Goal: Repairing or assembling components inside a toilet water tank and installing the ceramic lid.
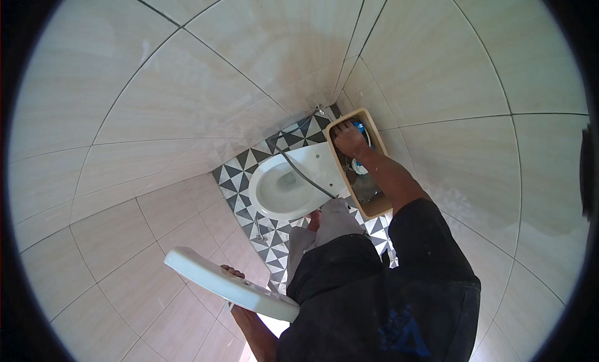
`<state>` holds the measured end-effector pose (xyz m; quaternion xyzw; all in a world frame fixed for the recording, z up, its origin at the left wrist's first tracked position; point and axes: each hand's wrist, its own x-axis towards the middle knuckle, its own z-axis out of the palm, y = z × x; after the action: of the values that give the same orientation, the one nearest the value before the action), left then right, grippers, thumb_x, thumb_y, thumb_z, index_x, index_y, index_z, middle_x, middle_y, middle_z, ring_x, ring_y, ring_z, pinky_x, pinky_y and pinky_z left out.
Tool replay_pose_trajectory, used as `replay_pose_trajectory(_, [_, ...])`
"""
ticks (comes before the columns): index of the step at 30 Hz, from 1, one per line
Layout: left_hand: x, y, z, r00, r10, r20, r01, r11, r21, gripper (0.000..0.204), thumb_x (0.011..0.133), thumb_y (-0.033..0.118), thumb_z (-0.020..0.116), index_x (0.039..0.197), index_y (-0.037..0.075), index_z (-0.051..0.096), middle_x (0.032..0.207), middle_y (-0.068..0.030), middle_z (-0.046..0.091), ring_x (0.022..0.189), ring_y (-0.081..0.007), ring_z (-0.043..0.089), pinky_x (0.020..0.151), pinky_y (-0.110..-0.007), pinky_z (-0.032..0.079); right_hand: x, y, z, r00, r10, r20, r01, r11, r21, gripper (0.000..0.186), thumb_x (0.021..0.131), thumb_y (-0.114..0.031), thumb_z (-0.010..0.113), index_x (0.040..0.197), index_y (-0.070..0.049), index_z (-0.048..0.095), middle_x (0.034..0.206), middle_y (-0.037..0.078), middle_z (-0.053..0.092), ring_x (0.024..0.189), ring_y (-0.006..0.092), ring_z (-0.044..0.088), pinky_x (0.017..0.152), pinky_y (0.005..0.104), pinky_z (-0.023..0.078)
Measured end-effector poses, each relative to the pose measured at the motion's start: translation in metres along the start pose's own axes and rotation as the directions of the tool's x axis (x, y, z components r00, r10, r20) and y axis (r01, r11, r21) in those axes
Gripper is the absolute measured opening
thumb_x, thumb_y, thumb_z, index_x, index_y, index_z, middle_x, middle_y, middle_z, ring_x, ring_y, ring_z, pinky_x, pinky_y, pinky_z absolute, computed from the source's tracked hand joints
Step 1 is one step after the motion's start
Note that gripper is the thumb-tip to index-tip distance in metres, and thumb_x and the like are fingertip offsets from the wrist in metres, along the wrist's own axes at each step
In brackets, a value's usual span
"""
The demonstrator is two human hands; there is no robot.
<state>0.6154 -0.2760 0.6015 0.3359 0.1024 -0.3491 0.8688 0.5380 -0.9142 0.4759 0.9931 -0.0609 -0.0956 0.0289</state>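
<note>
My left hand [232,272] grips a long white cistern lid [206,272] at the lower left, held tilted against my body, fingers curled over its edge. My right hand [348,139] is down inside the open tan cistern [382,207] at the upper end, beside a blue-and-white valve fitting [360,128]; its fingers are bent, and what they grip, if anything, I cannot make out. The cistern sits at the right end of the white toilet bowl [268,203]. A grey hose [302,173] lies across the bowl.
Beige tiled walls [125,106] closely surround me, above a black-and-white patterned floor [236,187]. A metal wall fitting [320,110] is in the far corner. Another small metal fitting [259,236] lies left of the bowl. My legs [331,221] stand just in front of the toilet.
</note>
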Motion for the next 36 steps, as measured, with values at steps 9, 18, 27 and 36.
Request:
replay_pose_trajectory(9, [0.012, -0.002, 0.028, 0.998, 0.022, -0.062, -0.017, 0.997, 0.079, 0.046, 0.098, 0.043, 0.059, 0.121, 0.003, 0.058, 0.100, -0.0148, 0.071, 0.086, -0.0330, 0.072, 0.079, -0.047, 0.061, -0.010, 0.012, 0.015, 0.998, -0.060, -0.025, 0.061, 0.997, 0.054, 0.024, 0.088, -0.025, 0.059, 0.093, -0.009, 0.077, 0.119, 0.010, 0.069, 0.117, 0.0266, 0.061, 0.103, 0.0461, 0.044])
replay_pose_trajectory(18, [0.004, 0.006, 0.001, 0.994, -0.048, -0.099, 0.044, 0.998, -0.038, 0.048, 0.098, 0.046, 0.057, 0.123, 0.004, 0.057, 0.103, -0.0158, 0.071, 0.087, -0.0351, 0.072, 0.079, -0.051, 0.058, 0.004, 0.008, -0.005, 0.984, -0.062, 0.165, 0.049, 0.995, 0.085, 0.022, 0.087, -0.021, 0.060, 0.095, -0.008, 0.076, 0.116, 0.011, 0.069, 0.114, 0.0274, 0.064, 0.093, 0.0445, 0.052])
replay_pose_trajectory(27, [0.002, 0.003, 0.014, 0.992, -0.014, -0.129, 0.014, 1.000, 0.000, 0.044, 0.097, 0.039, 0.062, 0.118, 0.000, 0.057, 0.097, -0.0178, 0.069, 0.081, -0.0325, 0.071, 0.074, -0.046, 0.061, -0.001, 0.009, 0.008, 0.986, -0.151, 0.069, 0.144, 0.984, 0.101, 0.025, 0.083, -0.019, 0.061, 0.099, -0.005, 0.074, 0.119, 0.012, 0.067, 0.117, 0.0283, 0.062, 0.098, 0.0434, 0.050])
replay_pose_trajectory(36, [0.002, -0.001, 0.034, 0.955, 0.054, -0.291, -0.019, 0.992, 0.121, 0.040, 0.096, 0.040, 0.063, 0.110, 0.002, 0.060, 0.088, -0.0140, 0.068, 0.074, -0.0279, 0.070, 0.067, -0.041, 0.060, -0.003, 0.007, 0.002, 0.989, -0.138, 0.046, 0.132, 0.985, 0.110, 0.027, 0.083, -0.019, 0.061, 0.102, -0.005, 0.074, 0.121, 0.014, 0.066, 0.119, 0.0304, 0.061, 0.102, 0.0450, 0.047])
